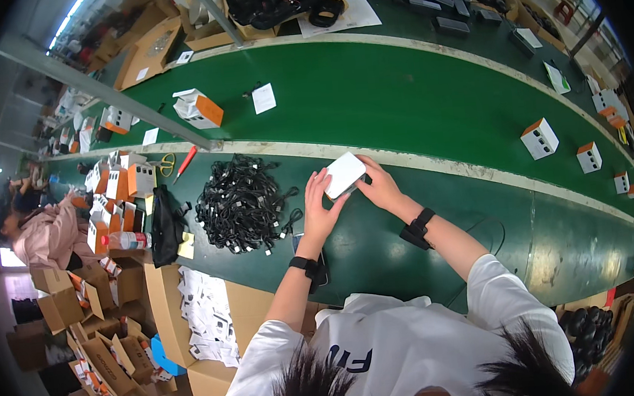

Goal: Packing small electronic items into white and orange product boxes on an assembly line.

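Observation:
A small box (345,172) with a white top and a darker side is held over the green workbench, close to its far edge. My left hand (320,207) grips its left side, fingers along the edge and thumb at the near corner. On the other side, my right hand (380,189) is closed on the right edge. The fingers partly hide its sides. Left of my hands lies a heap of black cables (237,204) with pale connectors. A dark flat object (322,269) rests partly hidden under my left forearm.
Beyond the bench runs a green conveyor belt (382,74) carrying white-and-orange boxes (539,139). At left are yellow-handled scissors (167,163), a red tool (186,162), a black bag (165,228) and a bottle (127,240). A carton (165,307) holds white slips. Someone in pink (52,232) sits far left.

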Demonstrator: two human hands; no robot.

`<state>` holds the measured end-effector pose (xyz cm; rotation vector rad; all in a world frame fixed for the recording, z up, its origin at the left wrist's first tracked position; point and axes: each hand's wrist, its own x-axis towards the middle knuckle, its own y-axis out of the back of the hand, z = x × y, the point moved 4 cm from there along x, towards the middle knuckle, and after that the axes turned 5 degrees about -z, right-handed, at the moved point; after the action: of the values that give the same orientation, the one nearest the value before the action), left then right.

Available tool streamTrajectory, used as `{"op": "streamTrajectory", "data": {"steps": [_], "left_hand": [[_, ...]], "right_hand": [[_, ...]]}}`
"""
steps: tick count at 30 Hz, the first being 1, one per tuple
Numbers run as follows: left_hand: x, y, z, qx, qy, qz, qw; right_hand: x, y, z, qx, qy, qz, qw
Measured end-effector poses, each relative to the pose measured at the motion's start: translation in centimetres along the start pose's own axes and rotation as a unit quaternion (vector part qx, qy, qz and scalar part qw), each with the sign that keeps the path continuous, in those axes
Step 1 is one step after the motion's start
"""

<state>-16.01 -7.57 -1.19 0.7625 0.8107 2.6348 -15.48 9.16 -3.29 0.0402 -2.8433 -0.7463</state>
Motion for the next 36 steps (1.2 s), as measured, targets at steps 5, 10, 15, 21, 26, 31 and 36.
{"op": "streamTrajectory", "data": {"steps": [5,10,15,21,26,31,36], "left_hand": [[0.1,0.3,-1.4,-0.01,0.011,-0.015,1.0],[0.2,0.1,-1.2,0.085,-0.023,-0.03,0.996],[0.3,0.1,-0.4,0.205,-0.054,-0.089,0.973],[-0.2,-0.3,-1.7,0.162,-0.088,-0.124,0.975],[0.0,-0.8,-1.8,0.161,-0.064,-0.124,0.977],[-1.0,-0.8,-2.4,0.178,-0.066,-0.105,0.976],[0.0,-0.9,-2.7,0.153,-0.057,-0.108,0.981]], "right_hand": [[0.4,-0.2,1.7,0.189,-0.032,-0.037,0.981],[1.2,1.5,0.1,0.221,-0.059,-0.099,0.968],[2.8,2.0,0.5,0.04,0.089,-0.172,0.98],[2.7,0.8,1.1,-0.074,0.237,-0.147,0.958],[3.3,0.9,2.0,-0.093,0.245,-0.165,0.951],[3.7,1.0,2.2,0.014,0.245,-0.205,0.947],[4.1,0.5,3.1,0.027,0.322,-0.147,0.935]]}}
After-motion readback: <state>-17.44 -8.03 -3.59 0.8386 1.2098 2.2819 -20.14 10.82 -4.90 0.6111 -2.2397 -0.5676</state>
